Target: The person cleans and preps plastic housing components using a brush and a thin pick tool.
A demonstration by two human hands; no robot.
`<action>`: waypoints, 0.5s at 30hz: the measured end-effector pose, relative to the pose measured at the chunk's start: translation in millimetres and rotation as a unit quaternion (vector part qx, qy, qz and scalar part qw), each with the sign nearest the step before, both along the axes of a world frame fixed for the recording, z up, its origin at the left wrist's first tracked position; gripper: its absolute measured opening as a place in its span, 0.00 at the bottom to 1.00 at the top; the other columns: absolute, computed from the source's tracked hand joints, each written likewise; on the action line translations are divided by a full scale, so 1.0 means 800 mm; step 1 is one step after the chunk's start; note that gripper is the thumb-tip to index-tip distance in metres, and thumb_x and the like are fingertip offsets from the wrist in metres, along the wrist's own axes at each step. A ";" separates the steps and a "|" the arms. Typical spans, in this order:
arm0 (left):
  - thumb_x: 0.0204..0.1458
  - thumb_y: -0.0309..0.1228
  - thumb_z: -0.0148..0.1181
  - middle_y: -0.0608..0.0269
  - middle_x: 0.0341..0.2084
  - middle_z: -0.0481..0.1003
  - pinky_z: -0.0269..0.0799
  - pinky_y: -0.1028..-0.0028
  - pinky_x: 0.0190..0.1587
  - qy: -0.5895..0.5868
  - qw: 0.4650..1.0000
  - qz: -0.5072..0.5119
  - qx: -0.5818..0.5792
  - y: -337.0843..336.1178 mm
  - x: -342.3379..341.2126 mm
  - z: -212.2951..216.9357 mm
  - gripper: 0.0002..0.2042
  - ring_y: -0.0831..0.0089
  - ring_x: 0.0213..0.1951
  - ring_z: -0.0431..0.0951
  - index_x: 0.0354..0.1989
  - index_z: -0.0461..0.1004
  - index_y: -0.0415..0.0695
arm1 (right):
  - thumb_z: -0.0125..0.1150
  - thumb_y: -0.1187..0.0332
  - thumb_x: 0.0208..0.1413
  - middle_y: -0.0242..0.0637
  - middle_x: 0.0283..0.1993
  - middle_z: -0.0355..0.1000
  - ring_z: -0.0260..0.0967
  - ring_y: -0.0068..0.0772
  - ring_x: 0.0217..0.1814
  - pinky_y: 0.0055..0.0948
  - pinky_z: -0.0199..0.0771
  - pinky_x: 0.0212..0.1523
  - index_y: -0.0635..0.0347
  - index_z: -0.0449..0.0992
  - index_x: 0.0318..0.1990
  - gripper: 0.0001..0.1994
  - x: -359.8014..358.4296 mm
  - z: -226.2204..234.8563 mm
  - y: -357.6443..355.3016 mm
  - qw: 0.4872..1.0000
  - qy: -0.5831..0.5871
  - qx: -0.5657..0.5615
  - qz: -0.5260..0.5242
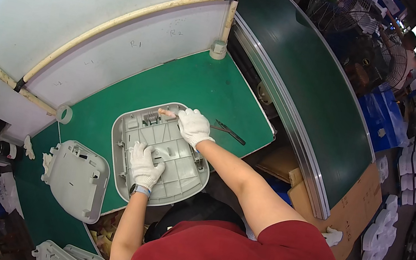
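Observation:
A grey plastic panel (pixel 173 168) with a ribbed inner face and raised rim lies on the green table in front of me. On its left half my left hand (pixel 145 166), in a white knit glove, rests flat with the fingers spread. My right hand (pixel 193 127), gloved too, is at the panel's far right part. Its fingers are mostly curled, and bare fingertips reach left toward a spring-like piece (pixel 151 118). Whatever they grip is hidden. Just right of this hand lies a dark slim hand tool (pixel 231 132), perhaps pliers.
Left of the panel lies another grey panel (pixel 78 179); several more (pixel 64 259) are stacked near the lower edge. A tape roll (pixel 64 114) stands by the white wall (pixel 140 40). A dark green conveyor belt (pixel 306 75) runs along the right. A person (pixel 410 62) is far back.

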State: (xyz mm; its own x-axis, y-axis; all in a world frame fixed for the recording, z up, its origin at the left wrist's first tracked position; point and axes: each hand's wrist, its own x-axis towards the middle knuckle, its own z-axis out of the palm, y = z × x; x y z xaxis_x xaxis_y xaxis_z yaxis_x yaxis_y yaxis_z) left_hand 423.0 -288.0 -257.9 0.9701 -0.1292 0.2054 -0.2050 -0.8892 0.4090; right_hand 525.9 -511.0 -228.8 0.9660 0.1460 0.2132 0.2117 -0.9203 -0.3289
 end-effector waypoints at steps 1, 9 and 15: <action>0.36 0.40 0.72 0.47 0.61 0.67 0.49 0.46 0.74 -0.003 1.000 0.001 -0.001 0.000 -0.001 0.000 0.32 0.41 0.70 0.59 0.53 0.73 0.46 | 0.55 0.63 0.60 0.40 0.40 0.75 0.75 0.46 0.45 0.48 0.80 0.41 0.52 0.76 0.39 0.07 -0.001 0.000 0.000 1.000 -0.003 -0.001 0.001; 0.36 0.40 0.73 0.47 0.61 0.66 0.47 0.46 0.75 0.014 1.000 -0.002 0.013 0.001 -0.006 0.005 0.31 0.40 0.70 0.58 0.53 0.73 0.45 | 0.53 0.63 0.62 0.39 0.41 0.74 0.75 0.46 0.44 0.48 0.80 0.41 0.51 0.76 0.40 0.07 -0.005 -0.003 0.001 1.000 0.012 0.008 -0.002; 0.36 0.40 0.72 0.47 0.61 0.67 0.48 0.45 0.74 -0.002 1.000 -0.005 -0.007 -0.003 0.001 0.006 0.31 0.41 0.70 0.58 0.53 0.73 0.45 | 0.56 0.63 0.60 0.40 0.42 0.74 0.74 0.46 0.47 0.47 0.79 0.44 0.51 0.76 0.42 0.07 0.000 -0.002 -0.003 1.000 0.020 0.013 -0.002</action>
State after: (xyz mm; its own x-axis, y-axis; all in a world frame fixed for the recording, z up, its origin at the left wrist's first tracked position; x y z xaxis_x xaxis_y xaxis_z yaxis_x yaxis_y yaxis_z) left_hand 423.8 -290.3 -253.5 0.9679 -0.1366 0.2108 -0.2160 -0.8810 0.4209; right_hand 526.1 -513.2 -230.1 0.9746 0.1359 0.1779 0.1932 -0.9121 -0.3616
